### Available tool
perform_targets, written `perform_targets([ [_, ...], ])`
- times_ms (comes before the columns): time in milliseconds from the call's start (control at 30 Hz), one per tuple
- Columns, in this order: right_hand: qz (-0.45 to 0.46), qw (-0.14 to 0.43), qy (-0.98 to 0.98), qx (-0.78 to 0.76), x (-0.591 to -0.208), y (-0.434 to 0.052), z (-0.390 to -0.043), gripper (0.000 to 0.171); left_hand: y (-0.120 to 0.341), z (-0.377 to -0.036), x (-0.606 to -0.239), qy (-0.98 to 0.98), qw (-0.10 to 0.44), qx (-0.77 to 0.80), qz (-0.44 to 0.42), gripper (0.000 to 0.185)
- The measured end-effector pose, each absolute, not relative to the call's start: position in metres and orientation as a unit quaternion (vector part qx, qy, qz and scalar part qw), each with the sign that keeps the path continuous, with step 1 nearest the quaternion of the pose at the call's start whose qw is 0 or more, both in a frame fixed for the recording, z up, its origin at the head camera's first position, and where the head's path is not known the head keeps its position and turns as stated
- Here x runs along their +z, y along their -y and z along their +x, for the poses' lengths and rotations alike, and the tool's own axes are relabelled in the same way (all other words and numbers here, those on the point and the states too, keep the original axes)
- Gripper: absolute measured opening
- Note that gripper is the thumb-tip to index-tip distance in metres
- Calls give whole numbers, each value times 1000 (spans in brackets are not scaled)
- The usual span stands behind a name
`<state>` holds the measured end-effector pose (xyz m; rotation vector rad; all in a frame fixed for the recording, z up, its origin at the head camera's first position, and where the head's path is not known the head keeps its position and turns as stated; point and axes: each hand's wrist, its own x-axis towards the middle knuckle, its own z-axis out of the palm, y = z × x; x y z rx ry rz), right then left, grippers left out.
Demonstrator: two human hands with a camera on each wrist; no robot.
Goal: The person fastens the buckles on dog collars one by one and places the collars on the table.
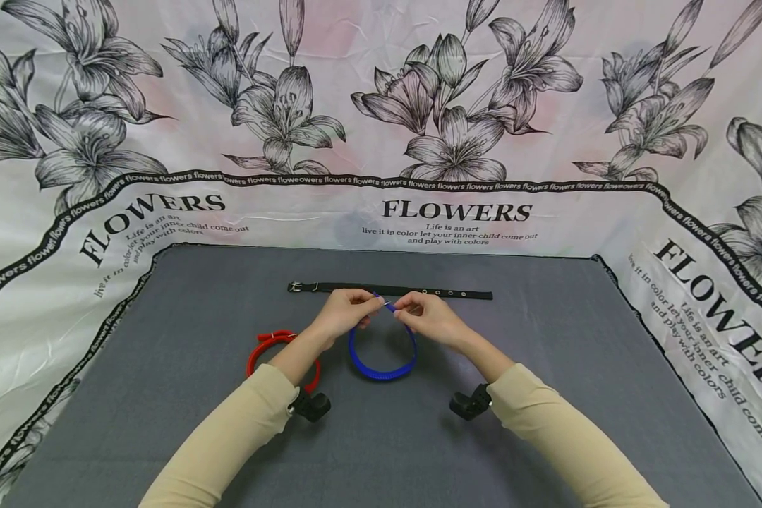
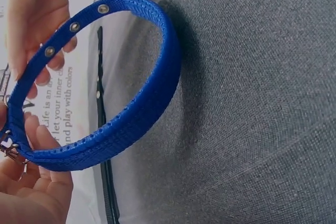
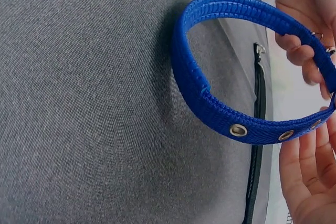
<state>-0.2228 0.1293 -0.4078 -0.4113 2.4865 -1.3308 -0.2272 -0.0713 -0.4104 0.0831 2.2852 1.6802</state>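
From my remote station, both cream sleeves reach in from six o'clock across the grey mat. At centre, the blue collar is bent into a loop that hangs from the fingers just above the mat: woven nylon webbing, ribbed along its edges, with a row of metal eyelets on one end and a small metal buckle on the other. My left hand pinches the buckle end, my right hand pinches the eyelet end, and the two ends meet between the fingertips at the loop's twelve o'clock. At about nine o'clock from the loop, a red collar lies curled beneath the left forearm. Farther off, at twelve o'clock, a black collar lies flat and straight before the flower-printed backdrop.
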Motion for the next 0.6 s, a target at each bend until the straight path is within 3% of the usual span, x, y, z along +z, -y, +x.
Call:
perform_targets([
  [333, -128, 145, -863, -468, -412, -130, -225, 22, 68, -225, -406, -788, 139, 600, 11, 30],
  [600, -139, 140, -865, -460, -412, -130, -226, 22, 69, -224, -406, -793, 105, 598, 61, 21],
])
